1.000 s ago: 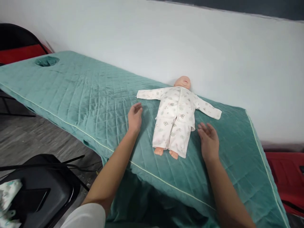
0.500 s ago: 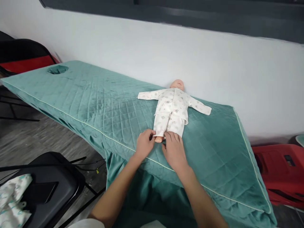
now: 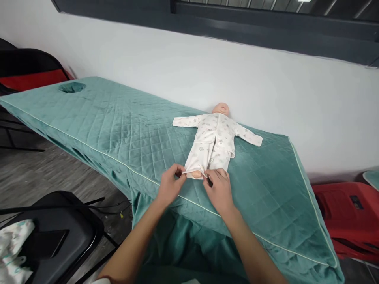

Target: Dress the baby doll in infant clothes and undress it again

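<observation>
A baby doll (image 3: 221, 108) lies face up on the green quilted bed cover, its head toward the wall. It wears a white printed jacket (image 3: 209, 128) with both sleeves spread out, and matching white trousers (image 3: 199, 154). My left hand (image 3: 172, 182) pinches one side of the cuff of the trouser leg on the left. My right hand (image 3: 218, 187) pinches the other side of that same cuff, and the cuff is stretched wide between them. Inside the opening the doll's foot (image 3: 196, 173) shows. My right hand hides the end of the other leg.
The massage bed (image 3: 124, 118) runs along a white wall and has a face hole (image 3: 72, 87) at its far left. A black chair (image 3: 56, 232) at lower left carries a printed cloth (image 3: 13, 248) and a dark flat object (image 3: 44, 243). A red chair (image 3: 349, 215) stands at right.
Both hands came in from either side of the doll to the trouser leg on the left. They took its cuff and drew it wider and down over the foot.
</observation>
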The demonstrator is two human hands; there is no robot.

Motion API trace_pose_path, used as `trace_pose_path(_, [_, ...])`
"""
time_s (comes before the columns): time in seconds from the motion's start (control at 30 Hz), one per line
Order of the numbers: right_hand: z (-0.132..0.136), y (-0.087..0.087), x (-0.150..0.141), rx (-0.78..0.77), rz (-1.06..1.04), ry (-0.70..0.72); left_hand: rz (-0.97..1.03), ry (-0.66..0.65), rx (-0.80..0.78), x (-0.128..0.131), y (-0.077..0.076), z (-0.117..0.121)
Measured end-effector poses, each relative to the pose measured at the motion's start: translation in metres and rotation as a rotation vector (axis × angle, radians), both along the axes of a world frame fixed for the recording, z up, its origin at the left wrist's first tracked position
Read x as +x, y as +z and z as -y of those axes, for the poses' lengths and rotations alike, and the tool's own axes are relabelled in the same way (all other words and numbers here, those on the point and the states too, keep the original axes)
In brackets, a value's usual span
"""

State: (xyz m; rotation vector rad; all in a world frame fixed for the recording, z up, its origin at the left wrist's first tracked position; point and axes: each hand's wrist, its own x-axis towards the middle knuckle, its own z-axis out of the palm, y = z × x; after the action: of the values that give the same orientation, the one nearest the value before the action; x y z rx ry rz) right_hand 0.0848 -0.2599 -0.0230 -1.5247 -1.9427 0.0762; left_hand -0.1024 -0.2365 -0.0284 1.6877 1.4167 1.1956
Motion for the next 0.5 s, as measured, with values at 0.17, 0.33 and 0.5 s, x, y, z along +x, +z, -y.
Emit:
trace_pose_path(0.17, [0.013, -0.003, 0.010, 0.039, 0.115, 0.059, -0.010, -0.037, -0.051, 0.010, -0.019, 0.007])
trace_pose_path(0.33, [0.009, -0.002, 0.018, -0.018, 0.014, 0.107, -0.130, -0.096, 0.159, 0.024, -0.027, 0.015])
trace_pose_path(0.5, [0.018, 0.014, 0.015, -0.026, -0.268, 0.169, -0.247, -0.026, 0.322, 0.029, -0.037, 0.018])
